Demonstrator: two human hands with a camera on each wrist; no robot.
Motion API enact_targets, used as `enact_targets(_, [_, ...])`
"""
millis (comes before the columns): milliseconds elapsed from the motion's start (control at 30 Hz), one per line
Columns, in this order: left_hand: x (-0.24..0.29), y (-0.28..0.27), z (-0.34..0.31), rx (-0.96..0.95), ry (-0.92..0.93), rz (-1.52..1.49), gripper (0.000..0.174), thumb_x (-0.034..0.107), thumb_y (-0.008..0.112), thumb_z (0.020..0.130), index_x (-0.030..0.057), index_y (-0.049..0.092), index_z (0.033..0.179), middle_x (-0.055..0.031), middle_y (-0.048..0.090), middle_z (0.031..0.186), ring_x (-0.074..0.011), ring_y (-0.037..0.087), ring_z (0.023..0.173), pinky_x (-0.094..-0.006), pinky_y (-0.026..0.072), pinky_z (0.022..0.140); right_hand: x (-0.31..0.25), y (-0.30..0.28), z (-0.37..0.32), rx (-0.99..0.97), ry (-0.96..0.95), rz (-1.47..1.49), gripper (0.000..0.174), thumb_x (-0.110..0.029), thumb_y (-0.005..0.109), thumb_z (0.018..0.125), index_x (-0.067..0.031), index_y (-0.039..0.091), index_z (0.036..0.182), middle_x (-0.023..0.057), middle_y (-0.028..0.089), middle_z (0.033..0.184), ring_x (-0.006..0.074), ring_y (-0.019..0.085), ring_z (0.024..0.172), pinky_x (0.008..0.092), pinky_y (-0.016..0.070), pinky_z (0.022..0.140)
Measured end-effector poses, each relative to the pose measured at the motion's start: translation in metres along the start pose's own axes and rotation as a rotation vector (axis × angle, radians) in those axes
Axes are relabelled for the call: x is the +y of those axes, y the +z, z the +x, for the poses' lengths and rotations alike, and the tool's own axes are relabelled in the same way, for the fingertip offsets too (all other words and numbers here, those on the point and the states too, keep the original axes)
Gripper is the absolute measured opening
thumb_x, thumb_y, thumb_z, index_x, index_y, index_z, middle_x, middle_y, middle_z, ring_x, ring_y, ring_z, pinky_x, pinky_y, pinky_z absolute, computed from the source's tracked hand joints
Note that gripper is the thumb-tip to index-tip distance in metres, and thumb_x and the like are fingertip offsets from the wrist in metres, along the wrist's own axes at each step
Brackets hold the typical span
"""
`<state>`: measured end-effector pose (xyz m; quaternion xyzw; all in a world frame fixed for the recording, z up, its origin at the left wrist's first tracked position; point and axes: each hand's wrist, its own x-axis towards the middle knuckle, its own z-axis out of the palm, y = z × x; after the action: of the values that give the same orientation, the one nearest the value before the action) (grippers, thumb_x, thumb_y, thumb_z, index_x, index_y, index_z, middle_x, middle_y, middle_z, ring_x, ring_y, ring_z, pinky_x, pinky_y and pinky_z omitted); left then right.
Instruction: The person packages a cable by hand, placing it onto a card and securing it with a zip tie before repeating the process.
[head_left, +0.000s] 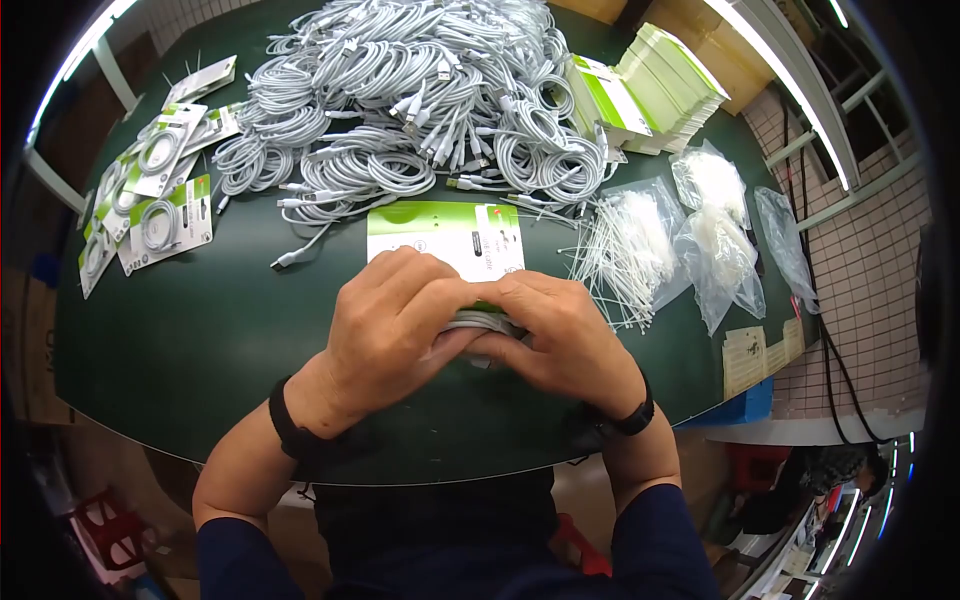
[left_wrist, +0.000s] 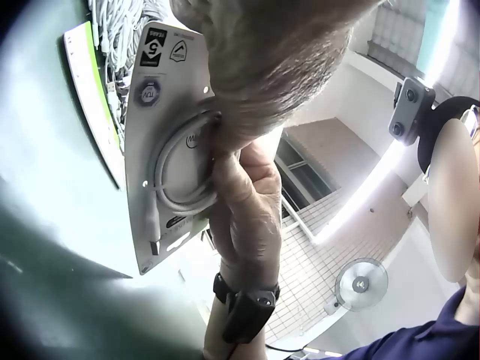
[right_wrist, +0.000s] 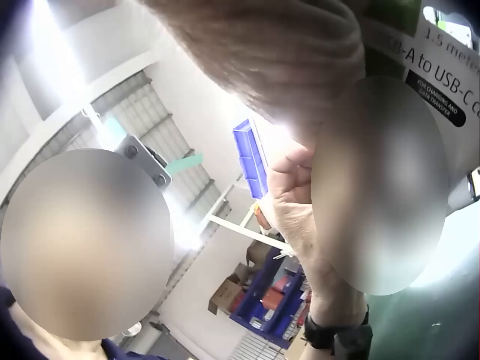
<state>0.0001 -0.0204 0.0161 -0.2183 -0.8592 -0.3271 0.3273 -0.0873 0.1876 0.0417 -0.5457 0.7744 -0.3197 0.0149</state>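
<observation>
Both hands meet over the near middle of the table in the head view. My left hand point(head_left: 385, 320) and right hand point(head_left: 565, 330) grip a coiled grey USB cable point(head_left: 480, 320) between fingers and thumbs. In the left wrist view, the cable's loop lies against a printed packaging card point(left_wrist: 150, 94), with one connector point(left_wrist: 154, 246) by the card's lower edge. The hands hide part of the coil. Just beyond them, a white and green card point(head_left: 445, 225) shows its printed face. A blurred patch hides much of the work in the right wrist view.
A large heap of coiled cables point(head_left: 400, 90) covers the table's far side. Finished-looking cable cards point(head_left: 165, 225) lie at left. Stacked cards point(head_left: 670, 85) stand at the back right. Loose white zip ties point(head_left: 620, 260) and clear bags point(head_left: 720, 250) lie at right.
</observation>
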Motion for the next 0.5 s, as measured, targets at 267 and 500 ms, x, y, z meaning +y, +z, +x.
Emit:
enact_targets(267, [-0.003, 0.005, 0.008, 0.242, -0.190, 0.026, 0.073, 0.003, 0.088, 0.076, 0.0058, 0.057, 0.142, -0.0122, 0.067, 0.120, -0.0268, 0.069, 0.101, -0.0386, 0.0563, 0.083, 0.020, -0.001, -0.003, 0.071, 0.344, 0.499, 0.040, -0.011, 0.082, 0.092, 0.0001, 0.070, 0.129, 0.0107, 0.078, 0.110, 0.0146, 0.074, 0.098, 0.0304, 0.0584, 0.086])
enact_targets(500, [-0.002, 0.011, 0.002, 0.184, -0.732, -0.798, 0.070, -0.004, 0.083, 0.082, 0.0008, 0.053, 0.145, -0.0128, 0.068, 0.126, -0.0201, 0.069, 0.107, -0.0344, 0.0563, 0.090, 0.035, 0.002, -0.005, 0.217, 0.433, 0.947, 0.038, -0.006, 0.078, 0.097, 0.0039, 0.068, 0.132, 0.0097, 0.074, 0.122, 0.0150, 0.071, 0.106, 0.0292, 0.0589, 0.091])
